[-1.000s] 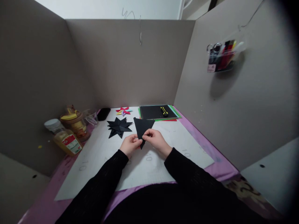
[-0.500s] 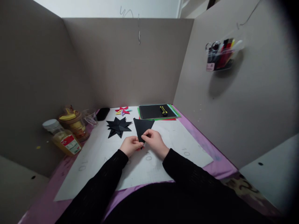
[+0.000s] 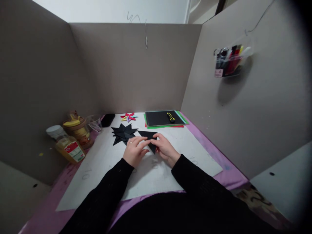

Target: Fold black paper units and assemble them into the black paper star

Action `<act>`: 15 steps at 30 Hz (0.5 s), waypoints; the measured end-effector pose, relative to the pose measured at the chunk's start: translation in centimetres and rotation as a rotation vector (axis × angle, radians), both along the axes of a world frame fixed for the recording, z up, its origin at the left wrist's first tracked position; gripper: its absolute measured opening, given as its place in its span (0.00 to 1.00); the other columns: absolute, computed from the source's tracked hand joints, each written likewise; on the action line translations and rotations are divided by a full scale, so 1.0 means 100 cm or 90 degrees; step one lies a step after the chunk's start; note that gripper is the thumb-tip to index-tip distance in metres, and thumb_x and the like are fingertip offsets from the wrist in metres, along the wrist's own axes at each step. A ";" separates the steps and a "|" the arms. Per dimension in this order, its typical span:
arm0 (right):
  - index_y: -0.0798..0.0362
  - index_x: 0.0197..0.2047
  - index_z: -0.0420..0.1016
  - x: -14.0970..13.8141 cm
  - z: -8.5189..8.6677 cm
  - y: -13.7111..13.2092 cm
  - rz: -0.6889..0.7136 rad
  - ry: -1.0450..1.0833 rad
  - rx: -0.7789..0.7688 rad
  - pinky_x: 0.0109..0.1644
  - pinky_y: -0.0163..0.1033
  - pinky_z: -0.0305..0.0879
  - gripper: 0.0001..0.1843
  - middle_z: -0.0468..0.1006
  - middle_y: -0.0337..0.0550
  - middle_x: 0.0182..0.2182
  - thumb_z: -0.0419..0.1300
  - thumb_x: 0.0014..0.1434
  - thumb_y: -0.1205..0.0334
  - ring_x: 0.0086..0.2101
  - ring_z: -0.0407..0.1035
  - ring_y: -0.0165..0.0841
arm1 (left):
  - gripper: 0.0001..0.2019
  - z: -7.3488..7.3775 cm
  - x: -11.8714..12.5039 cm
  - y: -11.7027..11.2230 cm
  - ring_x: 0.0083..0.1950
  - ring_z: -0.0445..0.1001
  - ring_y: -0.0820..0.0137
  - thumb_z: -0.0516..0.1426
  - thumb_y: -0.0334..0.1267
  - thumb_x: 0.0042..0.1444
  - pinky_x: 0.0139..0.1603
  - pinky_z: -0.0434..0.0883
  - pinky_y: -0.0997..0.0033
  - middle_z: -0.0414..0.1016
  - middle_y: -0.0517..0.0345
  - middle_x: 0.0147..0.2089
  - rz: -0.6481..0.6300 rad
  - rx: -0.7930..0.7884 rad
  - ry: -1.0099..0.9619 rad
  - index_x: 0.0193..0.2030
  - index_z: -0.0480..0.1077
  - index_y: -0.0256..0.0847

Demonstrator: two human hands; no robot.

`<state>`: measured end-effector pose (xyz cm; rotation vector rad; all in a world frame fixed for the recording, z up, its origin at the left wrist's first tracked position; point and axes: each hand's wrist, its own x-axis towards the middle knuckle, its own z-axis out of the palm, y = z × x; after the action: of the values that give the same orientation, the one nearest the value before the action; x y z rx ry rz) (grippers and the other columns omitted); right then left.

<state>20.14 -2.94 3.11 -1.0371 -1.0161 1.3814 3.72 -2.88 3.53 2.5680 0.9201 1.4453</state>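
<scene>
A black folded paper triangle (image 3: 149, 136) lies flat on the white mat (image 3: 102, 159) in front of me. My left hand (image 3: 133, 150) rests on its left part, fingers stretched out and pressing it down. My right hand (image 3: 164, 147) pinches the triangle's right edge between thumb and fingers. Just behind the hands, to the left, sits a black multi-pointed paper star (image 3: 123, 133).
A small colourful paper star (image 3: 129, 116) and a stack of coloured sheets (image 3: 164, 118) with a yellow-and-black cutter (image 3: 171, 116) lie at the back. Jars and a bottle (image 3: 65, 144) stand at the left. Cardboard walls enclose the desk; a clear pouch of pens (image 3: 230, 60) hangs on the right wall.
The black triangle, held up between both hands before, has been laid flat on the mat. My left hand opened and spread over it.
</scene>
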 end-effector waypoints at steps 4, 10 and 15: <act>0.50 0.38 0.60 -0.001 0.003 -0.010 0.031 -0.067 0.040 0.15 0.29 0.44 0.17 0.58 0.26 0.13 0.52 0.54 0.45 0.12 0.49 0.24 | 0.05 0.004 -0.005 -0.002 0.34 0.73 0.70 0.58 0.35 0.52 0.40 0.68 0.68 0.76 0.57 0.30 0.018 0.042 -0.045 0.35 0.75 0.42; 0.52 0.35 0.72 0.010 0.016 -0.018 -0.136 -0.356 0.350 0.33 0.35 0.59 0.10 0.67 0.38 0.24 0.57 0.53 0.56 0.27 0.62 0.29 | 0.15 0.014 -0.011 0.002 0.19 0.60 0.77 0.58 0.47 0.49 0.19 0.57 0.77 0.65 0.63 0.17 0.124 -0.436 -0.351 0.28 0.72 0.35; 0.55 0.25 0.70 0.010 0.017 -0.016 0.079 -0.297 0.236 0.31 0.35 0.58 0.09 0.69 0.38 0.23 0.58 0.51 0.59 0.26 0.62 0.29 | 0.15 0.015 -0.005 0.000 0.22 0.58 0.78 0.60 0.47 0.47 0.22 0.56 0.77 0.64 0.63 0.19 0.009 -0.552 -0.266 0.26 0.72 0.34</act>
<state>21.17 -4.56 4.86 -1.0458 -1.6353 1.0064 3.22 -2.91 5.06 1.5728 1.1473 1.1442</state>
